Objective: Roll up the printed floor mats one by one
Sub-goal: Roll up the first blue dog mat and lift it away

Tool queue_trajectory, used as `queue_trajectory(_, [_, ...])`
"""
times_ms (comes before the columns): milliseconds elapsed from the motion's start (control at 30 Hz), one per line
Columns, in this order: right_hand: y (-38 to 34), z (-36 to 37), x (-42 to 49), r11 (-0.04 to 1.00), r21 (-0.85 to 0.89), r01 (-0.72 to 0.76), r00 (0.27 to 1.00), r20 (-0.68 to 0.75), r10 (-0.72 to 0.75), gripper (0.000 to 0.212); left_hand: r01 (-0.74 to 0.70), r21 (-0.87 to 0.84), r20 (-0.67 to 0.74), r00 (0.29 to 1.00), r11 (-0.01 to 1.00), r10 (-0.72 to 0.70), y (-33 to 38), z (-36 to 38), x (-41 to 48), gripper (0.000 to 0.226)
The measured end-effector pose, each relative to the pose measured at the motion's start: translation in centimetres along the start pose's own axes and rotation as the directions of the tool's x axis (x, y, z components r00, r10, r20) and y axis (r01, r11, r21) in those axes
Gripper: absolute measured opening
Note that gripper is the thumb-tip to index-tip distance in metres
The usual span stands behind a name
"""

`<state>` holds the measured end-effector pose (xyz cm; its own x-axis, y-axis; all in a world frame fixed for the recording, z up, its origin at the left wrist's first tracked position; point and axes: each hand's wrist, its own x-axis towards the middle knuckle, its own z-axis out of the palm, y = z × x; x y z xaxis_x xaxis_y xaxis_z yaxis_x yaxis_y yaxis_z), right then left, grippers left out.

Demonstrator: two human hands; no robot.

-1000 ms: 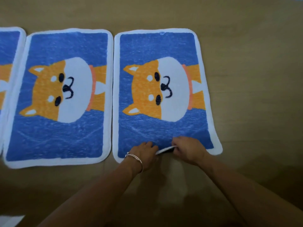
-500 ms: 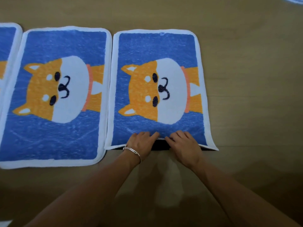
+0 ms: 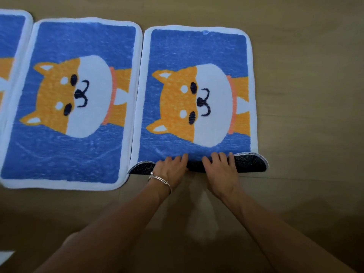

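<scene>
Three blue floor mats printed with an orange and white dog lie side by side on the floor. The right mat (image 3: 199,56) has its near edge folded over onto itself, showing a dark dotted underside (image 3: 250,164). My left hand (image 3: 170,169), with a silver bracelet at the wrist, presses on the fold left of its middle. My right hand (image 3: 220,168) presses on the fold just to the right of it. Both hands have their fingers curled over the folded edge. The middle mat (image 3: 78,46) lies flat. Only a strip of the left mat (image 3: 9,36) shows at the frame's edge.
The mats lie on a brown wooden floor (image 3: 307,95), which stretches bare to the right and toward me. A small white object (image 3: 6,256) shows at the lower left corner.
The right mat's near edge was lifted, then turned over onto the blue face. Both hands have moved forward with it, and the dark underside now shows along the fold.
</scene>
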<state>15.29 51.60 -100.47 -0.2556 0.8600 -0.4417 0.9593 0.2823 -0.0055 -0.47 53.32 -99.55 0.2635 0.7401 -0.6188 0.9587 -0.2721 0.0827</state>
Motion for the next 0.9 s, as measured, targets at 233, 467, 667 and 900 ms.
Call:
queue_trajectory(233, [0.8, 0.5, -0.2, 0.998, 0.044, -0.050, 0.986, 0.161, 0.042, 0.037, 0.038, 0.033, -0.021, 0.999, 0.999, -0.037, 0.4, 1.1, 0.1, 0.033])
queue_trajectory(467, [0.5, -0.2, -0.1, 0.991, 0.088, -0.097, 0.978, 0.195, 0.079, 0.020, -0.025, 0.077, -0.055, 0.998, 0.997, 0.029, 0.3, 0.7, 0.7, 0.031])
queue_trajectory(667, [0.6, 0.8, -1.0, 0.968, 0.206, -0.144, 0.950, 0.301, 0.077, 0.020, -0.181, 0.056, 0.008, 0.983, 0.982, 0.181, 0.4, 1.4, -0.5, 0.033])
queue_trajectory(900, [0.7, 1.4, -0.9, 0.980, 0.199, -0.027, 0.921, 0.385, -0.053, 0.024, -0.074, 0.193, 0.117, 0.992, 0.978, 0.052, 0.7, 2.3, 0.5, 0.024])
